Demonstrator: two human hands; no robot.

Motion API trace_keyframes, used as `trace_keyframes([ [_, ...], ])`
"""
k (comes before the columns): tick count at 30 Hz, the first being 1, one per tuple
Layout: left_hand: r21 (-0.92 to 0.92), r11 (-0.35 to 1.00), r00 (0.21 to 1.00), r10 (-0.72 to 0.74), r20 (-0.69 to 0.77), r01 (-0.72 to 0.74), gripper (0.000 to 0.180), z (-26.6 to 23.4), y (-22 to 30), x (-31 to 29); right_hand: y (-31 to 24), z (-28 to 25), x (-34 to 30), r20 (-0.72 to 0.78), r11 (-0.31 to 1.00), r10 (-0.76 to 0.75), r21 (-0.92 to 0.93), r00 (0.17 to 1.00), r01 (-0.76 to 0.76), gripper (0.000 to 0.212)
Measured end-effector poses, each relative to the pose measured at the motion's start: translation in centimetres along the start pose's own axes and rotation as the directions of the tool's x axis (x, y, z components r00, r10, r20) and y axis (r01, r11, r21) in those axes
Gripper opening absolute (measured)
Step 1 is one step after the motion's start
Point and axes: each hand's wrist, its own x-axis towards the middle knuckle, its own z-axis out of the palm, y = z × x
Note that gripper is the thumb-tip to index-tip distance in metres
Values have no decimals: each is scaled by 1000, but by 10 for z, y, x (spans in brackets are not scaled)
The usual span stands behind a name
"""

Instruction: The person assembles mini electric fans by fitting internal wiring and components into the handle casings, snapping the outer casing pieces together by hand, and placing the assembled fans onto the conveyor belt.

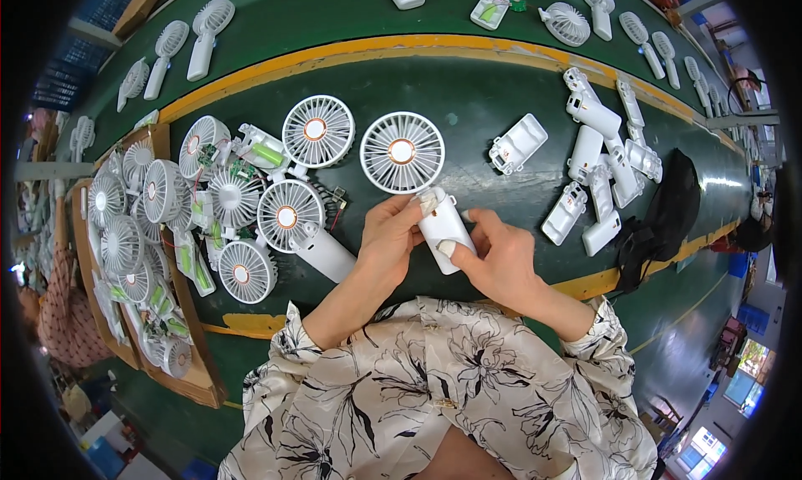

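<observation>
Both my hands grip a white handheld-fan handle (pixel 445 233) in front of me. My left hand (pixel 389 236) pinches its upper end, with the fingertips partly behind it. My right hand (pixel 501 259) presses a thumb on its lower front, fingers curled along the right side. Just beyond the handle's top is a round white fan head (pixel 403 152) with a copper-ringed hub; whether the two are joined I cannot tell. Another fan head (pixel 318 132) lies to the left, and an open handle shell (pixel 519 144) rests to the right.
A cardboard box (pixel 188 313) of fans stands at left, beside piled fan heads with exposed wiring (pixel 236 198). White handle shells (pixel 585 154) are heaped at right, next to a black cloth (pixel 672 200). Fans (pixel 210 37) line the green conveyor belt (pixel 317 16) beyond a yellow edge.
</observation>
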Motion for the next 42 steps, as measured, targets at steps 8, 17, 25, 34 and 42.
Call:
trace_keyframes([
  [8, -20, 991, 984, 136, 114, -134, 23, 2, -2, -7, 7, 12, 11, 435, 627, 134, 658, 890, -416, 27],
  [17, 37, 990, 990, 132, 41, -134, 22, 3, -2, -8, 18, 17, 11, 442, 720, 55, 604, 895, -342, 27],
  [25, 12, 996, 996, 84, 31, -84, 22, 2, -4, -4, 13, 11, 12, 438, 810, 94, 488, 894, -324, 29],
  [34, 55, 988, 962, 129, 241, -147, 27, 4, -6, -5, 18, 18, 14, 350, 712, 204, 588, 914, -384, 26],
  [42, 46, 972, 946, 214, 244, -231, 27, -1, -10, -2, 10, 18, 15, 238, 780, 145, 570, 960, -259, 30],
])
